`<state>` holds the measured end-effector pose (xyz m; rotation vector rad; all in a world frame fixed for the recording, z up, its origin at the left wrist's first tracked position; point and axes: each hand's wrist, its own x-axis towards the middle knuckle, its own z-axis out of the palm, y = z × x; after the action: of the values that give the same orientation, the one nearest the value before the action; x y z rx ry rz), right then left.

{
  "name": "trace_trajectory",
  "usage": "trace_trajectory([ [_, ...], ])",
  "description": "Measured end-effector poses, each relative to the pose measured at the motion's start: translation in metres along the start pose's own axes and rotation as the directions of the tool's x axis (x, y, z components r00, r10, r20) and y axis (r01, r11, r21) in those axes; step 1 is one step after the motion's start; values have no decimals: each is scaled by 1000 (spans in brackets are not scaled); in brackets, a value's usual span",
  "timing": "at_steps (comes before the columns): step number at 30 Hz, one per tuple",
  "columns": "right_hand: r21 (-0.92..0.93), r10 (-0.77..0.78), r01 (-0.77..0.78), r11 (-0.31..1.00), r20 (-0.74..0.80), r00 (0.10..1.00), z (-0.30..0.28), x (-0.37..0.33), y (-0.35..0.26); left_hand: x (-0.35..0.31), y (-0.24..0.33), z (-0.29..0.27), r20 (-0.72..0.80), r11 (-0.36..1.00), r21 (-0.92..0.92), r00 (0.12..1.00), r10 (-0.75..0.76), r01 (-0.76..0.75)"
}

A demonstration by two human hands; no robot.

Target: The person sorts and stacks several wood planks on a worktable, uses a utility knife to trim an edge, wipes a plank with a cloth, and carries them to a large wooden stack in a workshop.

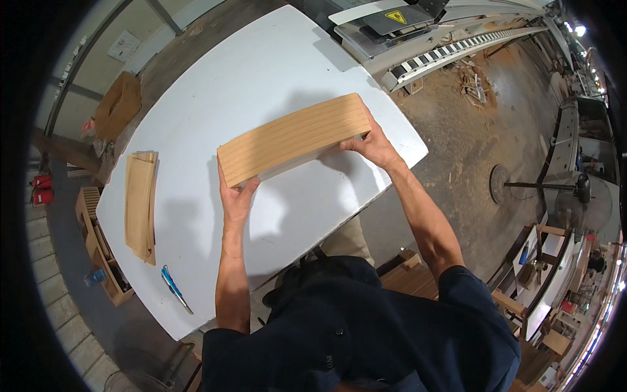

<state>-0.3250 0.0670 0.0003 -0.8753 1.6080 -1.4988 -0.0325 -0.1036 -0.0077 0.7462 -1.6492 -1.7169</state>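
A long, light-brown wooden board (294, 136) with straight grain is held between my two hands over the white tabletop (215, 91). My left hand (236, 196) grips its left end, thumb along the near edge and fingers around the end. At the right end, my right hand (373, 145) is closed on it the same way, with the thumb under the near edge. The board slants, its right end farther from me than its left. What lies under it is mostly hidden, though a shadow falls on the table.
Thin wooden strips (140, 208) lie stacked at the table's left, with a blue utility knife (175, 289) nearer me. A large machine (392, 29) with a warning sign adjoins the far right edge. A wooden crate (98, 248) stands left of the table, and a fan (581, 189) at the right.
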Motion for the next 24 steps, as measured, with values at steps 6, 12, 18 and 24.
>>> trace_trajectory([
  [6, -315, -71, 82, 946, 46, 996, -13, 4, 9, 1, -22, -21, 24, 985, 168, 999, 23, -27],
  [12, -323, -86, 107, 940, 78, 993, -15, 3, 7, 1, 2, -17, 17, 991, 113, 997, -72, 70],
  [18, -345, -47, 64, 936, 58, 997, -17, 4, -4, 2, 13, -14, -4, 982, 173, 997, -74, 73],
  [24, -214, -31, 54, 975, 107, 994, -19, 3, 16, -6, -9, 5, -64, 999, -17, 997, -40, 39],
])
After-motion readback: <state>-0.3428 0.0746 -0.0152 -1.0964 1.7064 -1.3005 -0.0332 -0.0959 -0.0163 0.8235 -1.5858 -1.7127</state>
